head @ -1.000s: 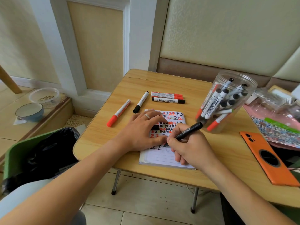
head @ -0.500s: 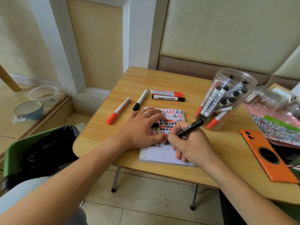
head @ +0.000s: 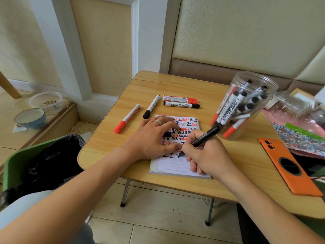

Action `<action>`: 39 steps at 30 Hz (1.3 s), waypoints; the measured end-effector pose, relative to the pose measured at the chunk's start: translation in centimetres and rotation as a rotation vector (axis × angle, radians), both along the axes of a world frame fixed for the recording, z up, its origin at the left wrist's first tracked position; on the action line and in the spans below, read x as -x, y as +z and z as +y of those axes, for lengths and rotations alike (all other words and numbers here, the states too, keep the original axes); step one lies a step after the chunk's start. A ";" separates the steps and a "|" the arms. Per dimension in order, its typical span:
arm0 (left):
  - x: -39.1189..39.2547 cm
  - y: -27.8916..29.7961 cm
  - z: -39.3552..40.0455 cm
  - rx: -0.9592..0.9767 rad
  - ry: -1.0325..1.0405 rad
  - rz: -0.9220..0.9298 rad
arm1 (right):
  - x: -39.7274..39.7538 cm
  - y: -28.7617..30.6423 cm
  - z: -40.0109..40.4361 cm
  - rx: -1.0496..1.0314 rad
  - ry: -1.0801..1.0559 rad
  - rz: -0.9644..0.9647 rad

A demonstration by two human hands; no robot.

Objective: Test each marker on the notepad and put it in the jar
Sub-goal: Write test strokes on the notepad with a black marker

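Tabletop (head: 175, 85) jar (head: 253, 81) holds many capped markers (head: 233, 106) upright.

Marker in jar (head: 229, 111): "WHITEBOARD MARKER", black capitals running up the white barrel.
Notepad (head: 186, 131): rows of the character "正" in red and black near the top and again lower down; between them, rows of star-like red and black marks.
Black marker (head: 204, 136): white lettering along the barrel, too small to read.
Loose markers (head: 179, 101): printed labels with fine type, not legible.
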State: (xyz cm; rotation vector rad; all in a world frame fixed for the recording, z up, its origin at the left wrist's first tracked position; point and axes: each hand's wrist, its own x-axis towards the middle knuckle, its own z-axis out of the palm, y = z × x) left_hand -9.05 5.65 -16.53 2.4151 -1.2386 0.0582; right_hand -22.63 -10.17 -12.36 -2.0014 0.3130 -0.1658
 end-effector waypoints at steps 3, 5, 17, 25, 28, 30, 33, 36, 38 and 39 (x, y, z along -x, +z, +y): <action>0.0 0.0 0.0 -0.005 0.000 0.000 | -0.1 0.0 0.0 0.005 -0.015 0.009; 0.0 0.0 0.0 0.000 0.000 -0.006 | -0.1 0.0 0.0 -0.001 -0.028 0.008; -0.2 -0.2 -0.1 -0.004 0.000 -0.020 | 0.1 -0.1 0.2 0.009 0.028 -0.006; -0.2 -0.2 0.0 -0.005 -0.002 -0.025 | 0.1 0.0 0.2 0.011 0.049 0.000; -0.2 -0.2 0.0 -0.013 -0.003 -0.018 | 0.0 -0.1 0.2 0.002 0.066 -0.003; -0.2 -0.1 0.0 -0.018 -0.003 -0.015 | 0.0 -0.1 0.2 0.007 0.060 -0.007; -0.1 -0.1 0.0 -0.020 -0.004 -0.016 | 0.1 0.1 0.0 0.027 0.024 -0.013; -0.1 0.0 0.0 -0.018 -0.006 -0.016 | 0.1 0.1 -0.3 0.026 -0.002 -0.002; 0.0 0.0 0.0 -0.015 -0.010 -0.020 | 0.1 0.0 -0.4 0.020 -0.007 0.005; 0.1 0.0 0.1 -0.009 -0.012 -0.022 | 0.1 0.0 -0.3 0.019 -0.008 0.002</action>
